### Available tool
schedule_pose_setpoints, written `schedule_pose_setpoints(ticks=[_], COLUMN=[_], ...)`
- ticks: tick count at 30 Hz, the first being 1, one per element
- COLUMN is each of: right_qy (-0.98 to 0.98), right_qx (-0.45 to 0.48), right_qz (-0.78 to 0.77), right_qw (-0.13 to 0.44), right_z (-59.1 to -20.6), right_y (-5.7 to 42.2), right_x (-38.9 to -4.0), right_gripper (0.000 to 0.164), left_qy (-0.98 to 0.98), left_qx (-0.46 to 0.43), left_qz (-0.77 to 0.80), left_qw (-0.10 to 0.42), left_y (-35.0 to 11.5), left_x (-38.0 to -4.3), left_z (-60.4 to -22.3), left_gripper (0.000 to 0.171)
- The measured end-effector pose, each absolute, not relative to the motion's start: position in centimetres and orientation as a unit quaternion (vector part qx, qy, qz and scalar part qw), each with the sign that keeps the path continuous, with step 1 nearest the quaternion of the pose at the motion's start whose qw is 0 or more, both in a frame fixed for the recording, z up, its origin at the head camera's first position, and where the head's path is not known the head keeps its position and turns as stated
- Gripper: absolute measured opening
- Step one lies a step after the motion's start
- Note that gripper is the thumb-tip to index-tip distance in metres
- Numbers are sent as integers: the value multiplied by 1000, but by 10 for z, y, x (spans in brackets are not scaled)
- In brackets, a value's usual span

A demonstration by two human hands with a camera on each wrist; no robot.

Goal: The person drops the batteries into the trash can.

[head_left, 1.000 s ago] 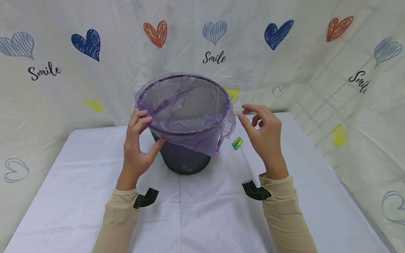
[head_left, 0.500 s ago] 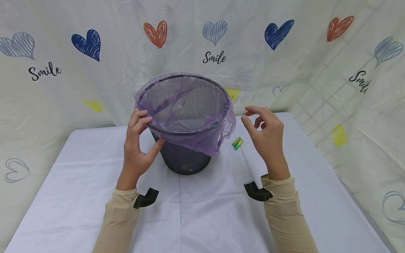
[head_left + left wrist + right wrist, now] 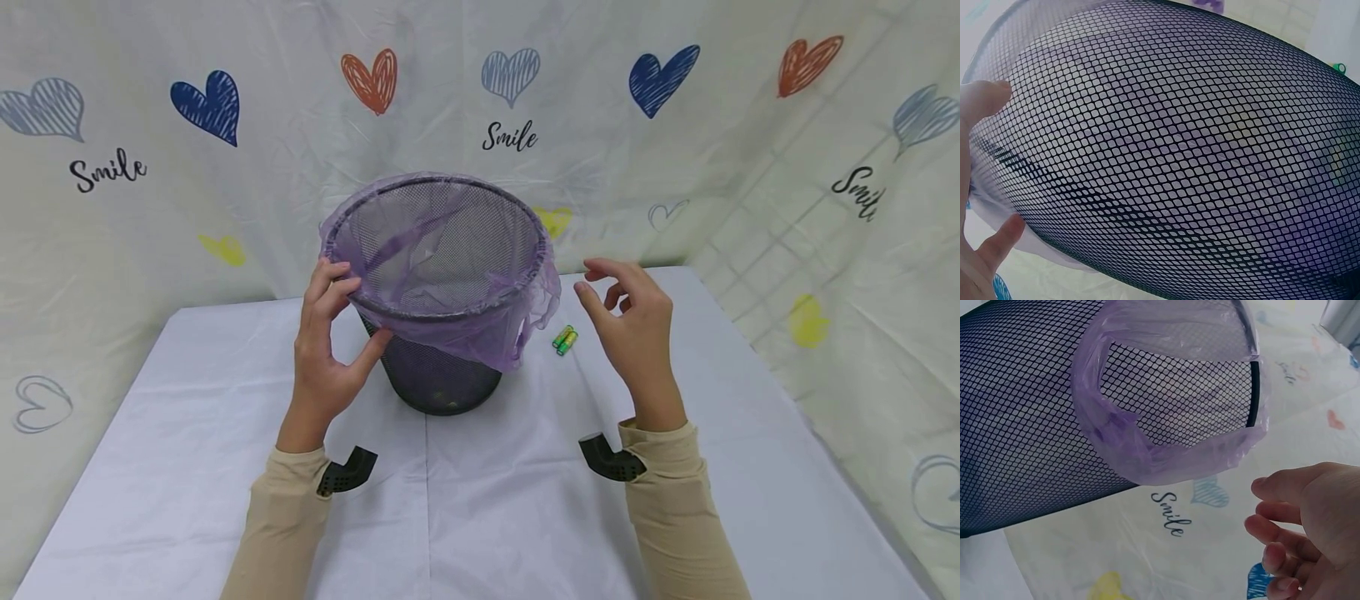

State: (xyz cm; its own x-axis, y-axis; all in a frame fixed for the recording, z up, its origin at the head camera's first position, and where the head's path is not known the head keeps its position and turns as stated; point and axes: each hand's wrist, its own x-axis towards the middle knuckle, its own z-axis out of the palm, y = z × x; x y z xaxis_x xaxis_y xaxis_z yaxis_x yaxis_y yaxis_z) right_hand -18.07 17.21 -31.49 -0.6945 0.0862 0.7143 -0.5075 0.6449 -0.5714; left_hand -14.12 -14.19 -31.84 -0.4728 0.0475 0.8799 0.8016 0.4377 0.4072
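Observation:
A black mesh wastebasket (image 3: 442, 392) stands on the table, lined with a thin purple bin bag (image 3: 480, 337) folded out over its rim. At the rim's left side my left hand (image 3: 321, 358) holds the basket, fingertips over the edge and thumb lower on the outside. The left wrist view has that thumb and a finger against the mesh wall (image 3: 1172, 144). My right hand (image 3: 633, 321) hovers right of the basket, fingers loosely bent, holding nothing. In the right wrist view a gap in the bag's hanging edge bares the mesh (image 3: 1166, 394).
Two green-and-yellow batteries (image 3: 565, 340) lie side by side on the white tablecloth (image 3: 495, 517), between the basket and my right hand. Faint yellow-green patches show through the mesh low in the basket. A backdrop (image 3: 420, 133) printed with hearts hangs close behind the table.
My right hand has drawn slightly right and down, away from the bag's edge. The left hand, basket and batteries stay as they were.

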Motion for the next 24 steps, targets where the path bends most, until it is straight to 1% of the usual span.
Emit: schedule_pose_setpoints(ticks=[10,24], right_qy=[-832,-840], right_qx=[115,97], right_qz=[399,401], right_qw=[369,352], right_z=[-325,-336], right_y=[176,180], right_x=[-184,-187], right_gripper=[25,28], left_qy=[-733,-731], left_qx=[-291,-291], left_qz=[-444,-448], left_qw=[426,425], left_y=[-141,-142], left_x=[-141,-143], left_z=[-318,-320], left_gripper=[49,49])
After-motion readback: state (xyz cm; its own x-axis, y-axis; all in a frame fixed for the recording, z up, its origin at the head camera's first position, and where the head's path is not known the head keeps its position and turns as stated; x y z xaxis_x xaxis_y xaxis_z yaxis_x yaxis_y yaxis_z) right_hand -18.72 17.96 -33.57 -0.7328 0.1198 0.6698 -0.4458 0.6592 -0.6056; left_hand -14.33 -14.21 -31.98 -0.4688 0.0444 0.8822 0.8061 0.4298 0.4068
